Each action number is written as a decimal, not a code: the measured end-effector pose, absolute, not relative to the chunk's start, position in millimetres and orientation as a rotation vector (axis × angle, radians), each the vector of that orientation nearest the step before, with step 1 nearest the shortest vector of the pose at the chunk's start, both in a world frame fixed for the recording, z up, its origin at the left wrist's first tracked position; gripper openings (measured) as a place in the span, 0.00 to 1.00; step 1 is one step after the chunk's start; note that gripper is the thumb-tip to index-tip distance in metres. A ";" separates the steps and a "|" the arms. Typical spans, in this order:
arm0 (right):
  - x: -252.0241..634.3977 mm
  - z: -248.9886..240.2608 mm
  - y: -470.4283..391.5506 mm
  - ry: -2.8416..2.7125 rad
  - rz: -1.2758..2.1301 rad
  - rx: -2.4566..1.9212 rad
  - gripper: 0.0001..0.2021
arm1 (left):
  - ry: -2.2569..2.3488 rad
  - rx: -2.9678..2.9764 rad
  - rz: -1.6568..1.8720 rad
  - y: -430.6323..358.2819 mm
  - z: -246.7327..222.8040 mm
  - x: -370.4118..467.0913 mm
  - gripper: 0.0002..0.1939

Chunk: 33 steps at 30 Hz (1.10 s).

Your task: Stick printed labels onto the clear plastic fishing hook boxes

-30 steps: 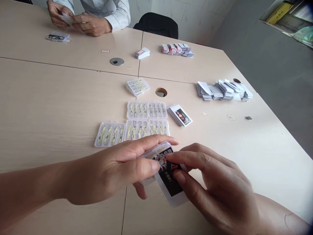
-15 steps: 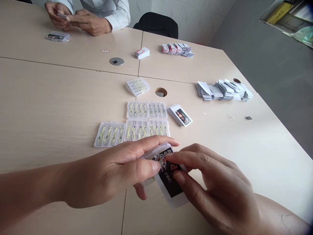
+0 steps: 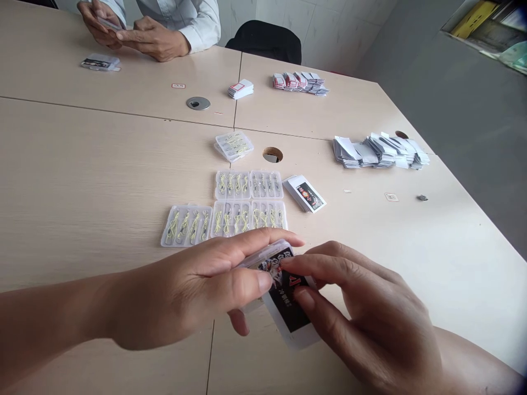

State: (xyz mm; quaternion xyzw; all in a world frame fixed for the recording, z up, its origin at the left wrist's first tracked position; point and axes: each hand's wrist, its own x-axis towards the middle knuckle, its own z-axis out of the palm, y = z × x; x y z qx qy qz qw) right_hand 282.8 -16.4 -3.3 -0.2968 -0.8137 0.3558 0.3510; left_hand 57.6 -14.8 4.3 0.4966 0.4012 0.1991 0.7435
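Note:
My left hand (image 3: 193, 291) grips a clear plastic case (image 3: 253, 304), thumb on top and fingers around the far side and underneath. A black and white printed card (image 3: 288, 312) lies tilted over the case, its lower end sticking out past it. My right hand (image 3: 362, 307) pinches the card between thumb and forefinger. Just beyond my hands, clear cases (image 3: 186, 226) holding hooks with yellow cord lie in rows. Two more cases (image 3: 234, 145) are stacked behind them. A stack of printed cards (image 3: 305, 194) sits right of the rows.
Across the table (image 3: 102, 164) a person's hands (image 3: 152, 41) hold a small flat item near another case (image 3: 101, 62). Folded paper bundles (image 3: 381, 151) lie at the right, with red-edged ones (image 3: 300, 82) farther back. A round hole (image 3: 272, 154) opens mid-table.
The person across the table has raised and tilted the flat item. My hands keep nearly the same grip on the case and card; the view has shifted very slightly.

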 end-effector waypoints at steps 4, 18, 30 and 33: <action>282.4 -2.9 -15.2 -2.107 0.925 -0.751 0.13 | 0.885 1.085 0.432 -15.0 3.9 57.4 0.22; 283.3 -2.1 -16.1 -2.107 0.926 -0.751 0.14 | 0.903 1.120 0.373 -13.2 8.1 57.8 0.23; 283.7 -1.6 -16.1 -2.118 0.938 -0.761 0.16 | 0.886 1.125 0.387 -13.0 7.3 58.1 0.23; 283.7 -1.4 -15.7 -2.124 0.933 -0.770 0.16 | 0.881 1.119 0.389 -12.8 6.9 58.0 0.23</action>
